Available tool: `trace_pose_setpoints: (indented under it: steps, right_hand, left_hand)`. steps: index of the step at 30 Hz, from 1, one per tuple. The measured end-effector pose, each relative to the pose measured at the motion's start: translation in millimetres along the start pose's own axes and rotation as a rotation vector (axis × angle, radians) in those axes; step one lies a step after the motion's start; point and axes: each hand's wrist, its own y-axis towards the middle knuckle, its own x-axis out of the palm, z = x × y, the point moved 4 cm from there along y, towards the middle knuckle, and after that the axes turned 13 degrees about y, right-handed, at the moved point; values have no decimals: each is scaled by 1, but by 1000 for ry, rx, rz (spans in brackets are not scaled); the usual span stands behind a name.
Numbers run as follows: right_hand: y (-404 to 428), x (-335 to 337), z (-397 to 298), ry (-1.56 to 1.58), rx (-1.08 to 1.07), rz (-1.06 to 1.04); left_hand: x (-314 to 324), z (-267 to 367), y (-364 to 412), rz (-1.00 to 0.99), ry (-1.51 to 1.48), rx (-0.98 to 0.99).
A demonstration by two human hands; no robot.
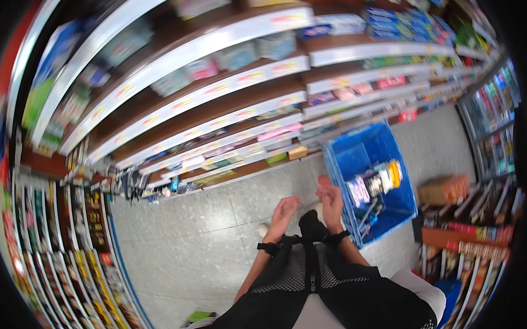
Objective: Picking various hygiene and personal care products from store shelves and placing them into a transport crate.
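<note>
My left hand (282, 216) is raised in front of my body, with nothing seen in it and its fingers loosely bent. Close on its right, my right hand (332, 203) is likewise held up beside the near wall of a blue plastic crate (354, 220); nothing shows in it. The two hands are apart. On the floor the crate stands, tilted in the view, and holds several packages, among them a white and purple pack (359, 192), a dark pack (374, 184) and a yellow and white one (393, 175). Smaller items lie at its lower end.
Long shelves (228, 139) with white price rails and packaged goods curve across the front. More stocked shelves (71, 267) line the left. At the right are a cardboard box (445, 189), low shelves (466, 235) and a glass-fronted cabinet (490, 108). Grey tiled floor (183, 245) lies between.
</note>
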Motion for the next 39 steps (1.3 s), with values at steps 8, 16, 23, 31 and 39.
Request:
trace_pose_setpoints:
  steps: [8,16,23,31,39]
  right_hand:
    - [-9,47,15,-188,82,-351]
    - [-21,97,33,-273,127,-550]
    - [15,111,86,-256,365,-577]
    - [87,206,221,-2,914,-390]
    - [82,320,239,222,1165,-513]
  left_hand:
    - [-42,-12,-11,162,-109,3]
    - [-150,-40,-32,468,-322,113]
    - [-197,-129,-89,669,-426,-103]
    - [-270,-344,-150,1049,-1255,-248]
    - [-340,-232,-137,1125,-951,-62]
